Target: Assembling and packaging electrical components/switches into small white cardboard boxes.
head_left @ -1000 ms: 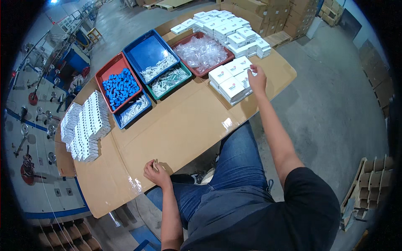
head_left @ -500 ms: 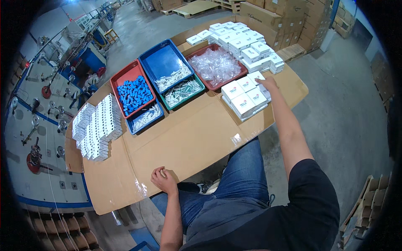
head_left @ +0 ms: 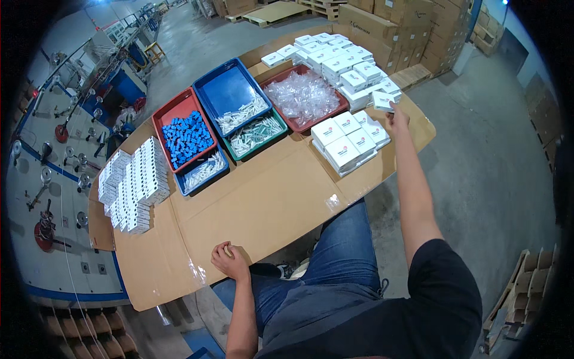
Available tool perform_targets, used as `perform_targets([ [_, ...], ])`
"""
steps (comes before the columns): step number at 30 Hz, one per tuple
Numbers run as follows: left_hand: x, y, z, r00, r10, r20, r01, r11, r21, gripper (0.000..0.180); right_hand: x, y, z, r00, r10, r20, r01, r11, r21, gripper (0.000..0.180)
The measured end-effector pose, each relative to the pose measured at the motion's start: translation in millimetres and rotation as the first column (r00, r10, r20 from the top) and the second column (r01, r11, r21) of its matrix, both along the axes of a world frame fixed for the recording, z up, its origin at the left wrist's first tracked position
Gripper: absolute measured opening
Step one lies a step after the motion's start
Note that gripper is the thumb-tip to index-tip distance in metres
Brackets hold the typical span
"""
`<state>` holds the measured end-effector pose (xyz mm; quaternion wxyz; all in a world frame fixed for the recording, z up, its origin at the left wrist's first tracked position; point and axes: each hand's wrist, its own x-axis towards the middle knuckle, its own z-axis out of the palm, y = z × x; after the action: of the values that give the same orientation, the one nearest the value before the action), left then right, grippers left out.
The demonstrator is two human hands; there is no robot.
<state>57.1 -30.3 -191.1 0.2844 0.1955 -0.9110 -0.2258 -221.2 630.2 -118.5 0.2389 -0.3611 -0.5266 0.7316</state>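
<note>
My right hand (head_left: 398, 117) is stretched out to the far right of the cardboard-covered table (head_left: 269, 206) and grips a small white box (head_left: 383, 100), lifted just above the table beside a flat group of white boxes (head_left: 348, 141). A larger heap of white boxes (head_left: 344, 63) lies behind it. My left hand (head_left: 228, 260) rests as a loose fist on the near table edge and holds nothing that I can see.
A red tray of blue parts (head_left: 186, 136), a blue tray (head_left: 230, 99), a green tray of white parts (head_left: 258, 134) and a red tray of clear bags (head_left: 304, 97) line the far side. Folded white cartons (head_left: 133, 188) stand at the left. Brown cartons (head_left: 412, 27) are stacked beyond.
My right hand has moved from the flat group of boxes farther right and now holds one white box lifted. My left hand stays on the near edge.
</note>
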Motion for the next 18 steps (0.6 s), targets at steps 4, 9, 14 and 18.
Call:
perform_targets([
  [4,5,-8,2,1.000,0.028,0.001,-0.028,0.999,-0.022,0.012,25,-58,18,0.950,0.147,-0.277,-0.226,0.932,-0.282,0.027],
  [9,7,-9,-1,1.000,0.023,-0.002,-0.023,1.000,0.005,0.012,57,-119,35,0.895,0.214,-0.393,-0.366,0.855,-0.368,0.023],
  [14,8,-11,-1,0.998,-0.003,-0.060,0.003,1.000,0.004,0.011,83,-163,46,0.813,0.390,-0.431,-0.563,0.713,-0.418,0.027],
  [18,11,-19,-7,0.994,-0.042,-0.098,0.051,0.995,0.091,0.013,122,-234,92,0.673,0.545,-0.500,-0.661,0.746,-0.078,0.027],
])
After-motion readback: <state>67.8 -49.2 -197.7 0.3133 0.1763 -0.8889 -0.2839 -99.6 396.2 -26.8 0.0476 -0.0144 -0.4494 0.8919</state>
